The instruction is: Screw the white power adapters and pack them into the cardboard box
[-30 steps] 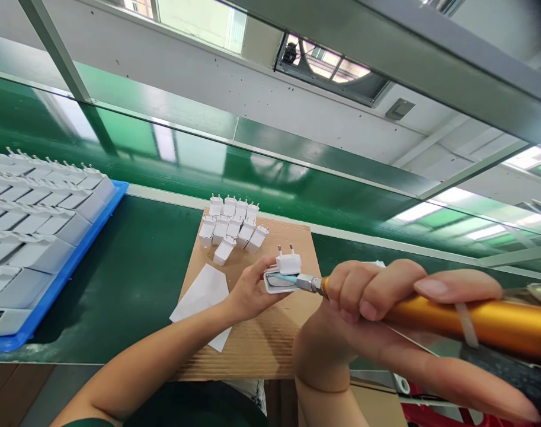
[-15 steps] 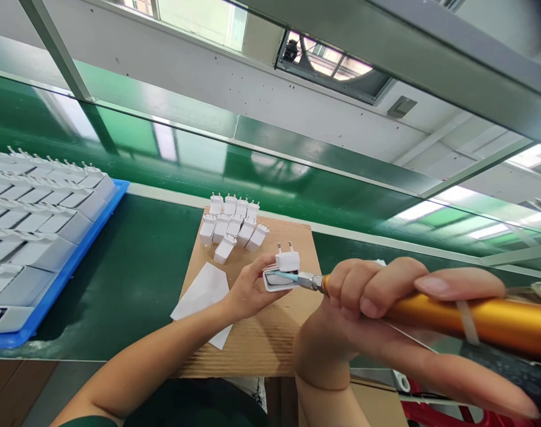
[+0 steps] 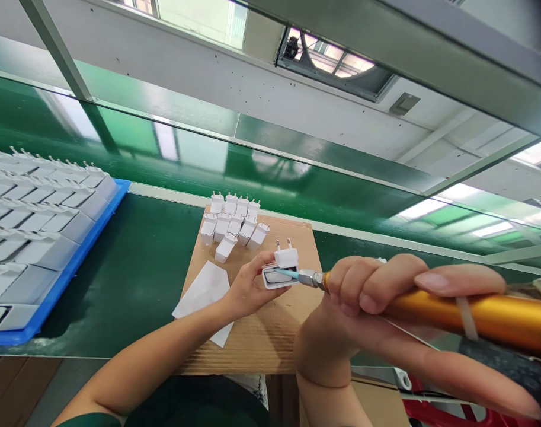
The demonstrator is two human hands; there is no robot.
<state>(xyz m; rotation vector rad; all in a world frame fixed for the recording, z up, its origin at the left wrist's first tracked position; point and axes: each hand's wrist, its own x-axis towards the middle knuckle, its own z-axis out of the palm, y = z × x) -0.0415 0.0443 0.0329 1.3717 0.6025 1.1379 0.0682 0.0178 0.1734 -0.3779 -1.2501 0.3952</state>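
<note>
In my left hand (image 3: 249, 289) is a white plug adapter housing (image 3: 270, 283), its open side turned toward me. A white cap with two metal pins (image 3: 287, 257) stands tilted up at the housing's upper edge. My right hand (image 3: 368, 296) is wrapped round a gold-coloured glue dispenser (image 3: 416, 308) with a metal collar (image 3: 311, 279). Its pale blue nozzle tip (image 3: 288, 273) reaches into the gap between cap and housing. Whether glue is coming out cannot be made out. Behind my left hand, several white plug adapters (image 3: 234, 225) stand grouped on a cardboard sheet (image 3: 261, 350).
A blue tray (image 3: 81, 252) packed with rows of white adapters stands at the left on the green bench (image 3: 132, 267). White paper (image 3: 203, 290) lies under my left forearm. Beyond the bench runs a shiny green surface (image 3: 199, 154) with a metal rail. Overhead is a metal beam (image 3: 407, 41).
Almost nothing differs. The view has shifted very slightly, and the nozzle tip stays inside the opening of the housing.
</note>
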